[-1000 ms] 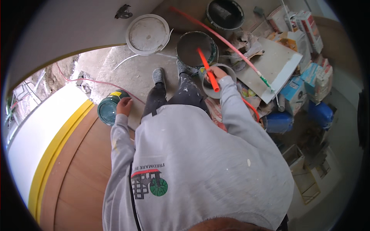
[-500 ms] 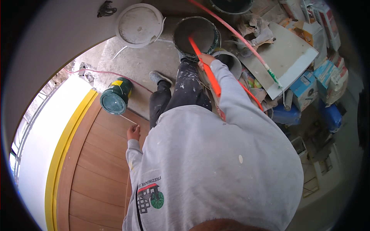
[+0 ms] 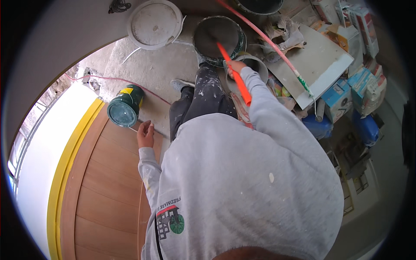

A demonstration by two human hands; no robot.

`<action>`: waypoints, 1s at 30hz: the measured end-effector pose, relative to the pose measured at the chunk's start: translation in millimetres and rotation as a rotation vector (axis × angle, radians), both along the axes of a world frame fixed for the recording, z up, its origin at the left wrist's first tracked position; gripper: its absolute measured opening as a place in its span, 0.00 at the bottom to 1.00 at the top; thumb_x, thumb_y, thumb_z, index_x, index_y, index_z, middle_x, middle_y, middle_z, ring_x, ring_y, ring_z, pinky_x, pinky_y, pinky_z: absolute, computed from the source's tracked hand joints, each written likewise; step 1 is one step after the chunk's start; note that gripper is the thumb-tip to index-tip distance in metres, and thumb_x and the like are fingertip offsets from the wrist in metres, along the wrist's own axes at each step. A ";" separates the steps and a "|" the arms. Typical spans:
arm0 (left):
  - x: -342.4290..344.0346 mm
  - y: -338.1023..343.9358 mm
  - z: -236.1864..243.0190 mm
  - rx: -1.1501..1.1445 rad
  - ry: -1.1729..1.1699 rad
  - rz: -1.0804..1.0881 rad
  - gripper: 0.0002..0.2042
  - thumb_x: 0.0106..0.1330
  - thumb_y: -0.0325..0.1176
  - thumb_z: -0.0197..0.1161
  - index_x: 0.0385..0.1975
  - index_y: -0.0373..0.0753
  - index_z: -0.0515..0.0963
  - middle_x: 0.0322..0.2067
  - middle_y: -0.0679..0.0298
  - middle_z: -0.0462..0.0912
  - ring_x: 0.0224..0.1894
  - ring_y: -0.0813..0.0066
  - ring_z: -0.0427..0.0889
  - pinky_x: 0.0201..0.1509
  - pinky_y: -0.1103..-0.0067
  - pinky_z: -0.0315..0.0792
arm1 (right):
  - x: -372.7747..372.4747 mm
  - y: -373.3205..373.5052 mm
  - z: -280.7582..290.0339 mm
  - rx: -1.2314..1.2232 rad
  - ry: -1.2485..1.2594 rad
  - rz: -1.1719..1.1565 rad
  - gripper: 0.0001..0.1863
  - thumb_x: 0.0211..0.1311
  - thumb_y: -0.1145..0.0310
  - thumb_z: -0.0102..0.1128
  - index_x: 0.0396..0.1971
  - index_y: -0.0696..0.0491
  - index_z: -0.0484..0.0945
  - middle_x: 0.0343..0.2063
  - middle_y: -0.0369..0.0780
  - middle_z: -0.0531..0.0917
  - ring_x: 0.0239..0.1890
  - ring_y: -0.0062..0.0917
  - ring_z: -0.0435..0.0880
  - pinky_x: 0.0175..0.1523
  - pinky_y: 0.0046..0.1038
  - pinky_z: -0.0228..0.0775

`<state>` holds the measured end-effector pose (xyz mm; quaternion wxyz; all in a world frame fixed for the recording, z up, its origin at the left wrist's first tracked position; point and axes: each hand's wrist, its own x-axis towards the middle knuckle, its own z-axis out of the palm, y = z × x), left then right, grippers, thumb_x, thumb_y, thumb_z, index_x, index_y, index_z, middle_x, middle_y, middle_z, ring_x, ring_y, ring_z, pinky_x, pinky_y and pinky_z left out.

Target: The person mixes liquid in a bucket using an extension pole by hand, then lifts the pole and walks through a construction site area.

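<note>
My right hand [image 3: 235, 66] is closed round a long orange-red bar [image 3: 243, 89], which slants from my forearm to a large round bucket [image 3: 241, 48] with splattered green sides. The bar's far end reaches over the grey contents; whether it dips in, I cannot tell. Just beside that hand, partly hidden by my sleeve, stands a paler grey bucket [image 3: 258, 67]. My left hand [image 3: 145, 134] holds nothing, its fingers loosely bent and apart. It hovers near a green bucket [image 3: 122, 113] with a teal lid and a yellow label.
A round whitish lid [image 3: 154, 25] lies beyond my feet. On the right a red pole [image 3: 273, 45] crosses a pale board [image 3: 312, 65], near boxes [image 3: 337, 100] and a blue container [image 3: 318, 125]. A thin red cord [image 3: 119, 80] runs along the floor; brown wooden panels [image 3: 108, 186] stand left.
My left hand has risen slightly toward the green bucket, and its fingers have loosened from a curl. My right hand keeps its grip on the orange-red bar, which has shifted slightly.
</note>
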<state>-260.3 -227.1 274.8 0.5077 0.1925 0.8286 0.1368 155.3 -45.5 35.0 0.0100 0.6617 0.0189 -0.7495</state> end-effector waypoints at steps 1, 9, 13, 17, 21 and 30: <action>-1.1 0.0 1.9 0.026 0.008 0.013 0.12 0.63 0.34 0.61 0.44 0.36 0.76 0.35 0.67 0.80 0.35 0.83 0.76 0.35 0.84 0.71 | 6.8 12.3 0.1 -0.085 -0.044 -0.092 0.08 0.65 0.60 0.47 0.32 0.49 0.67 0.14 0.34 0.69 0.10 0.20 0.67 0.13 0.26 0.62; -18.0 -104.9 -34.8 -0.252 -0.019 0.018 0.13 0.62 0.35 0.62 0.43 0.37 0.76 0.35 0.65 0.81 0.33 0.81 0.77 0.31 0.82 0.72 | -63.7 5.2 12.7 0.103 -0.017 -0.009 0.12 0.63 0.62 0.48 0.42 0.51 0.71 0.12 0.37 0.71 0.10 0.23 0.71 0.14 0.28 0.64; -14.0 -117.4 -26.1 -0.322 -0.005 0.102 0.13 0.62 0.36 0.62 0.42 0.37 0.76 0.33 0.66 0.82 0.32 0.79 0.78 0.29 0.81 0.73 | -11.8 7.5 15.1 0.049 -0.197 0.366 0.10 0.63 0.61 0.48 0.34 0.52 0.71 0.11 0.37 0.71 0.09 0.23 0.70 0.12 0.28 0.63; -20.5 -117.7 -25.0 -0.269 -0.011 0.142 0.13 0.62 0.36 0.62 0.43 0.36 0.76 0.34 0.65 0.82 0.33 0.79 0.79 0.30 0.80 0.74 | -24.8 26.0 -6.3 0.254 -0.269 0.192 0.11 0.62 0.62 0.48 0.36 0.55 0.72 0.12 0.40 0.74 0.10 0.27 0.73 0.15 0.31 0.67; -16.2 -87.4 -32.7 -0.236 -0.040 0.086 0.14 0.62 0.36 0.62 0.44 0.36 0.76 0.36 0.64 0.82 0.35 0.79 0.79 0.32 0.82 0.73 | -66.3 2.7 14.5 0.198 -0.072 0.132 0.16 0.62 0.59 0.50 0.45 0.51 0.71 0.13 0.38 0.73 0.10 0.24 0.72 0.14 0.29 0.65; -5.3 -38.5 -23.8 -0.081 -0.033 0.129 0.15 0.63 0.36 0.62 0.46 0.35 0.75 0.38 0.63 0.82 0.37 0.79 0.79 0.37 0.84 0.71 | -71.4 32.0 4.2 0.267 -0.271 0.122 0.15 0.63 0.60 0.46 0.27 0.57 0.73 0.10 0.42 0.73 0.08 0.29 0.71 0.14 0.32 0.66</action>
